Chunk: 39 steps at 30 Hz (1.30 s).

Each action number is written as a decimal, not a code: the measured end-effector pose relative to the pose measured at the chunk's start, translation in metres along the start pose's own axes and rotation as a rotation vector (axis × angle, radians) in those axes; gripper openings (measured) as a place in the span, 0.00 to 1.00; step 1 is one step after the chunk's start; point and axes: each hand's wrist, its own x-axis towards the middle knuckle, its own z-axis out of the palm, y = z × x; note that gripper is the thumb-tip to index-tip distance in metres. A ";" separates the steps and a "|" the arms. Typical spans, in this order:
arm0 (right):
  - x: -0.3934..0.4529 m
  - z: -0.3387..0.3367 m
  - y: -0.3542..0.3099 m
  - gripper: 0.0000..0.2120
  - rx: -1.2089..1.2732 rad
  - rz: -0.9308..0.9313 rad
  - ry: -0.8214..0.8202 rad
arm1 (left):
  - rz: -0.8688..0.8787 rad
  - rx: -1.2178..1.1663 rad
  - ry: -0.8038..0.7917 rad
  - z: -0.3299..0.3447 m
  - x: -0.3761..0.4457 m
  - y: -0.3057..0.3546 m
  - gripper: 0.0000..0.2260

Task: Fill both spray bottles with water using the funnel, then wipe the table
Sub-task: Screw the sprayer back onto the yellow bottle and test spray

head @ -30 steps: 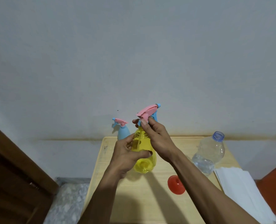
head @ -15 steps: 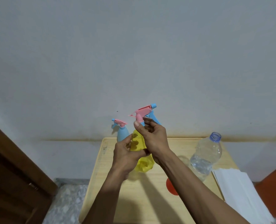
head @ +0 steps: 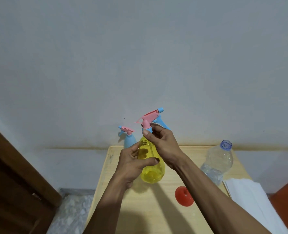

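The yellow spray bottle (head: 152,166) sits at the centre of the frame, held above the wooden table (head: 139,208). Its long axis runs almost upright, the top leaning slightly toward the left of the frame. Its pink spray head (head: 148,118) is at the neck, with the blue nozzle tip aimed toward the upper right and the blue trigger sloping down to the right behind the fingers. Whether the head is screwed tight or loose cannot be told.

The left hand (head: 133,164) is wrapped around the bottle's body from the left, thumb across the front and fingers curled behind. The right hand (head: 163,146) comes in from the lower right, forearm stretched diagonally across the table, and pinches the collar just under the head between thumb and fingers.

Behind the left hand, at the table's far edge, stands a blue spray bottle (head: 128,141) with its nozzle pointing left. A red funnel (head: 183,196) lies on the table right of centre, partly hidden by the right forearm. An uncapped clear water bottle (head: 219,161), partly filled, stands at the right, near a stack of white paper towels (head: 251,200) in the lower right. A pale wall (head: 139,56) fills the upper frame; dark brown wood (head: 13,183) occupies the lower left.
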 end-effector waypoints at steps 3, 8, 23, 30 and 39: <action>-0.002 0.001 -0.001 0.16 0.086 0.016 -0.006 | 0.010 0.014 -0.033 -0.003 -0.001 0.001 0.24; -0.003 -0.002 -0.004 0.14 0.168 0.046 -0.086 | -0.003 -0.009 -0.067 -0.009 -0.001 0.007 0.23; 0.010 -0.003 -0.004 0.11 0.210 0.015 -0.072 | -0.027 0.036 -0.015 -0.013 0.006 0.007 0.25; 0.013 0.002 -0.001 0.14 0.162 -0.001 -0.034 | -0.023 0.072 0.054 -0.012 0.013 0.005 0.32; 0.012 0.003 -0.001 0.11 0.071 -0.041 0.018 | -0.015 0.097 0.124 -0.012 0.015 0.001 0.36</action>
